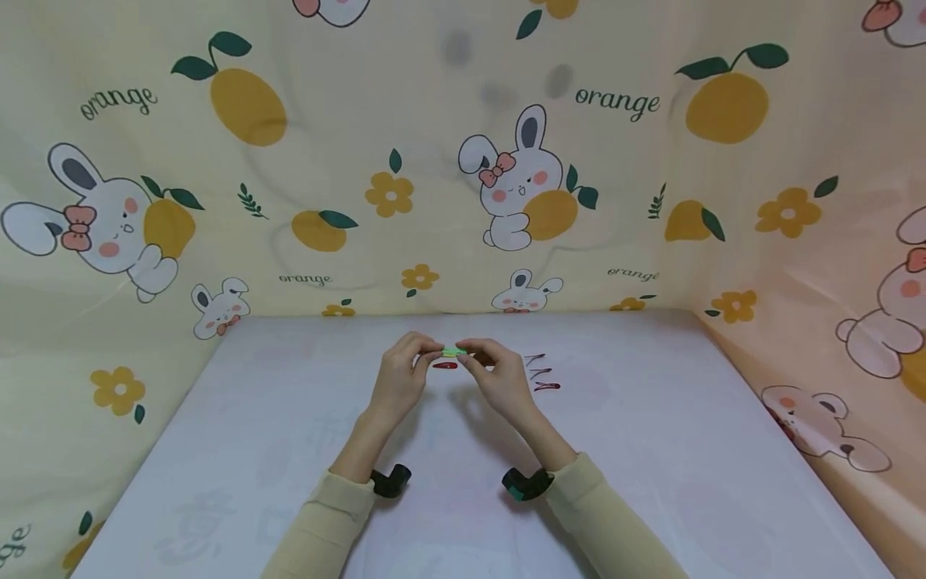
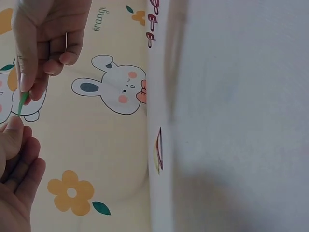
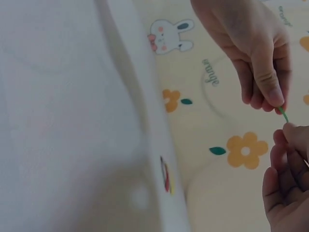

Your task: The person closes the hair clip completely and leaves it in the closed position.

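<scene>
A slim green clip point(image 1: 453, 351) sits just above the middle of the head view, bridging the narrow gap between two hands. Its left end is pinched between the thumb and fingertips of the left hand point(image 1: 398, 379), its right end in the same way by the right hand point(image 1: 502, 381); both hands grasp it at the tips only, with the clip just beyond each thumb. In the left wrist view it shows edge-on at the left side, tilted, the right hand above it and the left hand below; in the right wrist view it is at the right edge. Just below it in the head view, a red clip point(image 1: 444, 366) lies on the white table point(image 1: 651, 458), with a thin yellow piece point(image 3: 172, 187) close beside it; whether those two touch I cannot tell. Right of the right hand, three dark red clips point(image 1: 547, 386) form a column. Lower in the frame, a black device point(image 1: 391, 481) juts from each wrist, by the cuffs of pale sleeves point(image 1: 318, 523). Across the top hangs a cream curtain point(image 1: 405, 104) printed with rabbits, oranges and flowers.
</scene>
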### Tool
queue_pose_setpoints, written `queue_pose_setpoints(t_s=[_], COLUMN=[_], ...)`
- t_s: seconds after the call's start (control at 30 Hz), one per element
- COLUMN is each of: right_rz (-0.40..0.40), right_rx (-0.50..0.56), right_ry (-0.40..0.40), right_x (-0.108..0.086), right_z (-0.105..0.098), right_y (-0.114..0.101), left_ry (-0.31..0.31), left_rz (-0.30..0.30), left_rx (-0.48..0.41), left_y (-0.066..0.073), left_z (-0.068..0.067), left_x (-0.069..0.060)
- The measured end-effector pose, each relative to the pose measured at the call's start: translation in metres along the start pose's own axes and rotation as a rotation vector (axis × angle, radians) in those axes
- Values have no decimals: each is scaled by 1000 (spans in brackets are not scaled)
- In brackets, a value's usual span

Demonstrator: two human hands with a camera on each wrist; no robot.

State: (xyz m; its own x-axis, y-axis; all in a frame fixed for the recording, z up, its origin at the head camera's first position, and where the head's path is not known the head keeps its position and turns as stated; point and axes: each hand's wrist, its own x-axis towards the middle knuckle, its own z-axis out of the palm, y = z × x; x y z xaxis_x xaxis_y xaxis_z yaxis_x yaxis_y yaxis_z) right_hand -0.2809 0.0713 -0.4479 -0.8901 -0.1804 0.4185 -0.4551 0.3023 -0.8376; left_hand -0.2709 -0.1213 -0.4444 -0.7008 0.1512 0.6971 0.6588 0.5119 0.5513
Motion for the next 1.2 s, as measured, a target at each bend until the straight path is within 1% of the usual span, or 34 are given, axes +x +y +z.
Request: queue_pose_setpoints(t_s=[0.13,0.3,0.4,0.6,0.8,0.9,1.03,1.07,1.2], right_rz=[-46,-59,-46,-12,8,38,77,87,101], right_rx=[-59,-119,-157,-228,-296,-322,-360,-368,-395], right_ry=[-20,-83,-115,-183,-269,-321,-386,-401,-451], right_x=[4,10,15,25,35,37,40,40,40], right_z=[1,3,5,7,8,9,10,10,11], right_y=[5,12,16,24,33,36,41,42,47], left_ry=[-34,-98,-152,-236,-334,-392,-485,-509,-591], left_rz=[-44,-138,-178,-229,-287,-334,-395,-404,-407], left_rx=[7,30,49,59,99,115,133,137,138], left_y=[-5,-14,-19,-30,-39,-43,-48,-49,-52], left_z=[0,0,0,-1,1,3,5,5,5], left_x=[0,0,2,8,12,14,16,17,16])
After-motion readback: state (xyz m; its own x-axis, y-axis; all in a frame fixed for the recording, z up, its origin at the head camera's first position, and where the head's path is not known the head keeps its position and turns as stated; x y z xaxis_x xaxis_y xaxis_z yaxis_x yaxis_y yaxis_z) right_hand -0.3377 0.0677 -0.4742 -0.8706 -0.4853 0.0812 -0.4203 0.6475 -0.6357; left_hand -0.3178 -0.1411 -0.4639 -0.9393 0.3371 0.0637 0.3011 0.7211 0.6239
